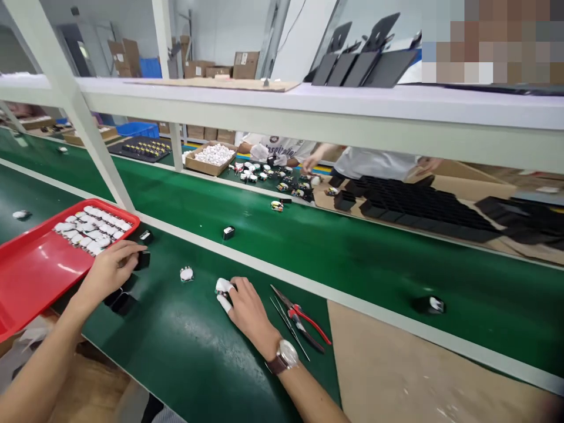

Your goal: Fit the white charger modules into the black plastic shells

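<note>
Worktop (189, 341): green, tray (48, 285) overhanging near edge
Left hand (110, 270): at a box (143, 261) near the tray's right edge, grip unclear
Right hand (250, 308): fingers pinching a part (219, 291) toward the worktop's far edge
Beside it: pliers (296, 309), tweezers (294, 335)

Bright light leaves glare on the red tray (39, 276).

Note pale wall (233, 29) at back, with cardboard boxes (245, 64) stacked near it. See white shelf (308, 106) running lengthwise above long green belt (189, 205), carried on white posts (101, 141). Find green workbench (176, 341) on near side, past pale rail (264, 267). Record faint glare on belt.
</note>
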`<state>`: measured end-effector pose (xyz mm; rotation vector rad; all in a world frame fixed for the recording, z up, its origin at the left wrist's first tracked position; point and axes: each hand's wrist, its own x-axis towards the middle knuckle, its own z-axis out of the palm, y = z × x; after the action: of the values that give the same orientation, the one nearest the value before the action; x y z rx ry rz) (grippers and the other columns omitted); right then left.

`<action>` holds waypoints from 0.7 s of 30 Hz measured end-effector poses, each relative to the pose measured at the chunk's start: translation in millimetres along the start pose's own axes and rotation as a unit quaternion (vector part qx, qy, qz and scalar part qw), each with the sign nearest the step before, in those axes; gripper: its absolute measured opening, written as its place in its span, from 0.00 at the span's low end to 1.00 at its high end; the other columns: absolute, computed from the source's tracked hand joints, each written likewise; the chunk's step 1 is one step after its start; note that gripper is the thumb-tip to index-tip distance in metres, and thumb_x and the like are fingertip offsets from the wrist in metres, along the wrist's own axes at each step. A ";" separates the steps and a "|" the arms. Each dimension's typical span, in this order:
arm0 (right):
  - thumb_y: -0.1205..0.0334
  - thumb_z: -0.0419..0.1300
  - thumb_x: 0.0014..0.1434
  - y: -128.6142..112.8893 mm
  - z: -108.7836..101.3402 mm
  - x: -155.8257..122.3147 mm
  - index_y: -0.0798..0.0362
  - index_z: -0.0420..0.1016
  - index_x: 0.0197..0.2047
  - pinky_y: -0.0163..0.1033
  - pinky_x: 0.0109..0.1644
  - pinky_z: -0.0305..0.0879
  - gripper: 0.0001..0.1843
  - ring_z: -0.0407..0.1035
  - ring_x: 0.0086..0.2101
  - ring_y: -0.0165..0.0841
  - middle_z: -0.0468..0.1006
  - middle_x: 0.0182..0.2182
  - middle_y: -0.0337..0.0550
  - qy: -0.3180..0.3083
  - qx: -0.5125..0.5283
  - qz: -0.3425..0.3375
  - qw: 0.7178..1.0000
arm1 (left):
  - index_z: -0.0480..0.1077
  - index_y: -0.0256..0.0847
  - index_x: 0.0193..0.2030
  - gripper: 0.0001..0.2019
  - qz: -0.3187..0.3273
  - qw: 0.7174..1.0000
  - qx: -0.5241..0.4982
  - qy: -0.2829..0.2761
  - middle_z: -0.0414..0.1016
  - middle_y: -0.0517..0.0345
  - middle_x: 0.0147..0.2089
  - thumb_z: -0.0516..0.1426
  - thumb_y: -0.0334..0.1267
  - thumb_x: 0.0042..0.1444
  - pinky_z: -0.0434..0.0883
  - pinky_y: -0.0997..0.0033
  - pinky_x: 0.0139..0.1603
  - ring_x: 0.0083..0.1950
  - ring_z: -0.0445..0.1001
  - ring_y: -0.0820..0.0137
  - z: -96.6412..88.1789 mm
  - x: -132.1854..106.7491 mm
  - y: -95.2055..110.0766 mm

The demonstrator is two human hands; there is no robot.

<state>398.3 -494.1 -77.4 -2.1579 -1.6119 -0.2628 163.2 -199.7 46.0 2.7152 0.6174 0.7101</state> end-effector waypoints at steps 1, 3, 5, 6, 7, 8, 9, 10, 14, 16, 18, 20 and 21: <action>0.64 0.61 0.71 -0.7 -6.9 -18.6 0.56 0.77 0.48 0.55 0.49 0.73 0.06 0.71 0.45 0.48 0.77 0.45 0.56 -0.003 -0.011 0.016 1.000 | 0.81 0.44 0.53 0.14 0.042 0.997 -0.059 -0.012 0.82 0.53 0.54 0.54 0.40 0.70 0.78 0.70 0.49 0.49 0.82 0.64 8.6 -0.3 18.4; 0.59 0.62 0.71 -4.3 -19.6 -50.0 0.55 0.76 0.47 0.56 0.47 0.73 0.08 0.71 0.41 0.47 0.76 0.41 0.53 -0.010 -0.025 0.045 0.999 | 0.81 0.45 0.52 0.14 0.106 0.980 -0.151 -0.077 0.82 0.55 0.52 0.54 0.34 0.70 0.77 0.73 0.49 0.49 0.82 0.67 35.6 -1.1 56.2; 0.57 0.62 0.71 -8.3 -31.0 -70.4 0.54 0.75 0.49 0.55 0.45 0.74 0.10 0.71 0.40 0.46 0.76 0.40 0.50 -0.009 -0.015 0.073 0.997 | 0.81 0.43 0.52 0.16 0.157 0.953 -0.212 -0.147 0.83 0.55 0.50 0.53 0.30 0.69 0.77 0.74 0.49 0.46 0.83 0.69 71.7 -2.3 90.2; 0.56 0.63 0.71 -9.6 -36.5 -76.5 0.54 0.74 0.52 0.55 0.46 0.75 0.12 0.71 0.41 0.46 0.76 0.42 0.51 -0.005 0.004 0.082 0.997 | 0.81 0.42 0.52 0.16 0.176 0.941 -0.229 -0.176 0.83 0.54 0.49 0.52 0.29 0.69 0.77 0.73 0.49 0.45 0.83 0.69 90.4 -2.9 104.2; 0.56 0.64 0.70 -10.0 -42.0 -80.3 0.53 0.72 0.56 0.55 0.48 0.76 0.15 0.72 0.44 0.46 0.77 0.46 0.52 -0.004 0.030 0.086 0.996 | 0.81 0.41 0.52 0.17 0.190 0.931 -0.239 -0.200 0.83 0.53 0.48 0.52 0.28 0.68 0.77 0.72 0.49 0.44 0.83 0.69 108.0 -3.3 115.7; 0.57 0.64 0.70 -9.6 -47.5 -82.5 0.53 0.70 0.61 0.56 0.52 0.77 0.19 0.72 0.49 0.48 0.76 0.52 0.55 -0.007 0.058 0.082 0.995 | 0.81 0.41 0.52 0.17 0.199 0.923 -0.245 -0.220 0.82 0.53 0.48 0.52 0.27 0.68 0.77 0.71 0.48 0.43 0.83 0.68 123.3 -3.3 124.4; 0.59 0.64 0.69 -8.5 -53.0 -83.7 0.52 0.67 0.65 0.56 0.56 0.76 0.24 0.71 0.56 0.49 0.74 0.59 0.57 -0.018 0.083 0.069 0.994 | 0.81 0.40 0.53 0.18 0.203 0.917 -0.250 -0.237 0.82 0.52 0.47 0.52 0.27 0.68 0.77 0.70 0.48 0.42 0.83 0.68 135.7 -2.8 130.4; 0.62 0.63 0.70 -6.9 -58.1 -84.6 0.51 0.64 0.69 0.57 0.61 0.75 0.27 0.67 0.61 0.49 0.71 0.64 0.56 -0.035 0.103 0.051 0.993 | 0.81 0.40 0.53 0.17 0.202 0.912 -0.257 -0.248 0.82 0.52 0.47 0.51 0.27 0.68 0.77 0.70 0.47 0.42 0.83 0.68 145.0 -2.1 133.9; 0.73 0.54 0.70 0.5 -69.8 -92.6 0.48 0.61 0.73 0.57 0.69 0.70 0.31 0.65 0.65 0.45 0.68 0.69 0.50 -0.104 0.130 0.011 0.986 | 0.79 0.42 0.58 0.15 0.134 0.913 -0.303 -0.239 0.82 0.52 0.48 0.52 0.35 0.74 0.77 0.69 0.46 0.43 0.82 0.67 156.1 0.1 127.8; 0.72 0.53 0.71 2.9 -68.6 -99.6 0.48 0.64 0.70 0.56 0.66 0.73 0.27 0.72 0.60 0.44 0.73 0.65 0.51 -0.106 0.132 0.026 0.985 | 0.78 0.42 0.58 0.15 0.088 0.916 -0.328 -0.213 0.82 0.50 0.51 0.53 0.41 0.75 0.78 0.67 0.48 0.44 0.82 0.66 154.8 -2.4 118.5; 0.67 0.55 0.73 4.4 -64.2 -106.1 0.50 0.68 0.67 0.54 0.60 0.79 0.22 0.76 0.54 0.43 0.75 0.60 0.53 -0.095 0.135 0.043 0.985 | 0.78 0.41 0.59 0.15 0.078 0.909 -0.357 -0.199 0.82 0.48 0.53 0.58 0.44 0.73 0.79 0.64 0.50 0.46 0.81 0.65 153.6 -7.3 110.0; 0.65 0.58 0.73 5.4 -59.1 -110.4 0.50 0.69 0.66 0.53 0.56 0.81 0.20 0.77 0.52 0.44 0.74 0.61 0.55 -0.076 0.134 0.042 0.987 | 0.74 0.43 0.64 0.23 0.098 0.900 -0.370 -0.210 0.79 0.45 0.59 0.66 0.48 0.66 0.78 0.58 0.57 0.54 0.80 0.60 153.2 -13.1 105.5; 0.65 0.58 0.72 5.7 -56.8 -111.3 0.50 0.68 0.66 0.55 0.57 0.80 0.21 0.76 0.53 0.45 0.74 0.62 0.56 -0.064 0.135 0.032 0.988 | 0.71 0.44 0.67 0.31 0.110 0.896 -0.368 -0.221 0.76 0.44 0.63 0.70 0.49 0.60 0.77 0.54 0.62 0.59 0.78 0.56 153.1 -15.6 105.3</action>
<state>375.6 -617.1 -72.6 -2.0466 -1.5423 0.1101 264.9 -321.2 -52.2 2.1121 -0.0771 0.2577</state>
